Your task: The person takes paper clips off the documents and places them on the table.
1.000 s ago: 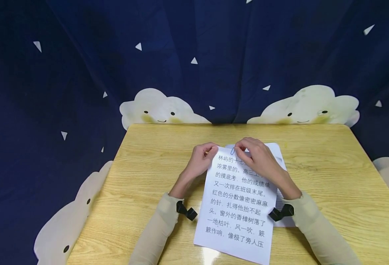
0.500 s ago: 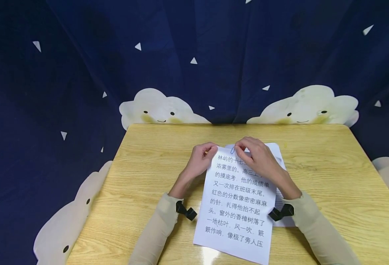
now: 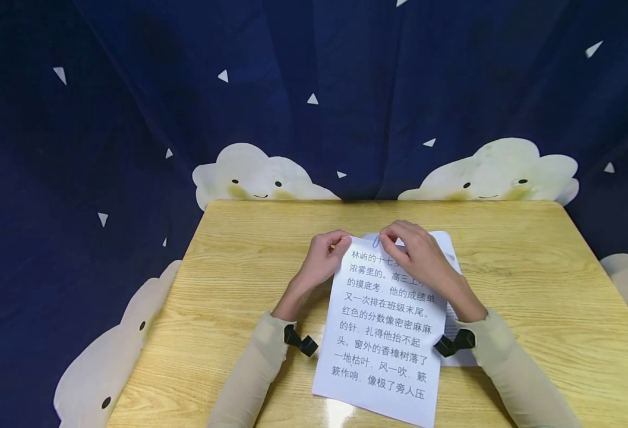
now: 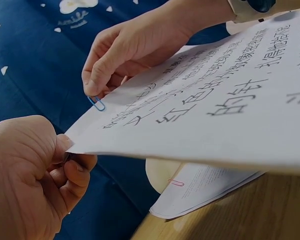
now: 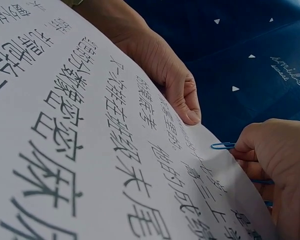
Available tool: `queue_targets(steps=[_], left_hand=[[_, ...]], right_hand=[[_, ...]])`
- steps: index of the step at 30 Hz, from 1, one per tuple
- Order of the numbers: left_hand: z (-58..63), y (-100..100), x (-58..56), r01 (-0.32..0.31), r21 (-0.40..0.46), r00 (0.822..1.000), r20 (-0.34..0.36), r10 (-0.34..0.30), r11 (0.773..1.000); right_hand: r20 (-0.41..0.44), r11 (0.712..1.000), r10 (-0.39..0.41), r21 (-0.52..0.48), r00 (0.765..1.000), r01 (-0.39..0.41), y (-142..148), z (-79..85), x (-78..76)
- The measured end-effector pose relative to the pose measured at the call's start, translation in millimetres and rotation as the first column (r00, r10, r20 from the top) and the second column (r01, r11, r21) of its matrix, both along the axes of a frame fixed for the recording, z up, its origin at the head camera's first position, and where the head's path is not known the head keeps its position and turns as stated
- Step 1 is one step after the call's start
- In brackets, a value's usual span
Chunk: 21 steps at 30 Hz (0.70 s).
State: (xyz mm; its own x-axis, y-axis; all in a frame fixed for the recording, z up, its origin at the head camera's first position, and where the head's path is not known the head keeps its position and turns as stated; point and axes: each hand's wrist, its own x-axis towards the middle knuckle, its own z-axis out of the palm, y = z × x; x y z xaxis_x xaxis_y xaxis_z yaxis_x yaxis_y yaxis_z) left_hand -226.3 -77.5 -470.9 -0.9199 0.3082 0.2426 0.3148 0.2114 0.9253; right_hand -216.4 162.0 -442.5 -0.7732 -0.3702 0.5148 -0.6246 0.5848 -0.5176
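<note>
From above, on the near side of the large white printed paper sheet (image 3: 383, 351), the head camera faces forward and down, far enough back to take in the pale wooden bench (image 3: 239, 261) around it. Close up, the left-wrist camera skims the sheet from its left toward the right hand (image 4: 125, 54); the right-wrist camera, apparently slightly higher, faces the left hand (image 5: 162, 65) across it. Both share the sheet's top edge.

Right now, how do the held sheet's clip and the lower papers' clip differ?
One is a blue clip, the other a pink clip. The blue clip is on a raised sheet, the pink clip on papers lying on the table. The right hand pinches the blue clip; no hand touches the pink clip. Both are looped paperclips.
</note>
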Motion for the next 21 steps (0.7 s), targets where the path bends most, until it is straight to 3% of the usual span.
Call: queue_targets(steps=[21], left_hand=[[-0.2, 0.0, 0.1, -0.005, -0.015, 1.000, -0.021, 0.005, 1.000]], right_hand=[[0.005, 0.999, 0.017, -0.034, 1.000, -0.017, 5.4, 6.0, 1.0]])
